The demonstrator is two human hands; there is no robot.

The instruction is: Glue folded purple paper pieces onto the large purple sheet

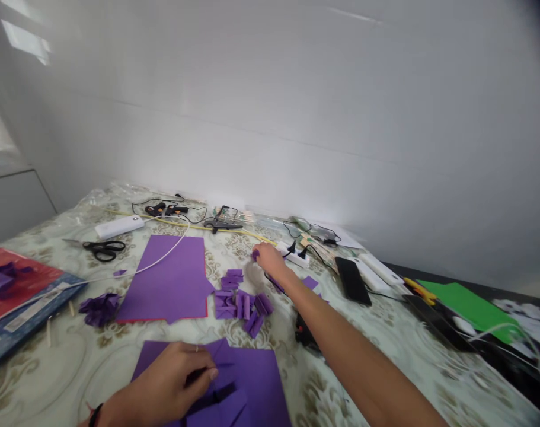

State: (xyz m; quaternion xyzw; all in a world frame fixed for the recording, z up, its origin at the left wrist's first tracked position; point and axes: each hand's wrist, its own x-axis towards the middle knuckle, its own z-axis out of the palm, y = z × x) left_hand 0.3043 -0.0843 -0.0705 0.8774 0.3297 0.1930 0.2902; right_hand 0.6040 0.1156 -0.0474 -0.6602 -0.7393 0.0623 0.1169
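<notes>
My right hand [268,258] reaches across the table beside the white power strip [293,254]. Its fingers pinch a small purple paper piece [255,254]. My left hand [178,375] rests over the near purple sheet [265,379], fingers curled in towards the thumb; what lies within them, if anything, is hidden. Folded purple flaps [227,409] sit on that sheet. Between the hands is a cluster of small folded purple paper pieces [243,305]. Behind my left hand lies another purple sheet [172,276] with a red edge showing beneath.
At the left are scissors [104,249], a crumpled purple paper bunch [99,308] and a red-and-blue packet [34,311]. Glue guns [165,209] and cables lie at the back. A black phone [352,280] and green sheets [472,308] are at the right.
</notes>
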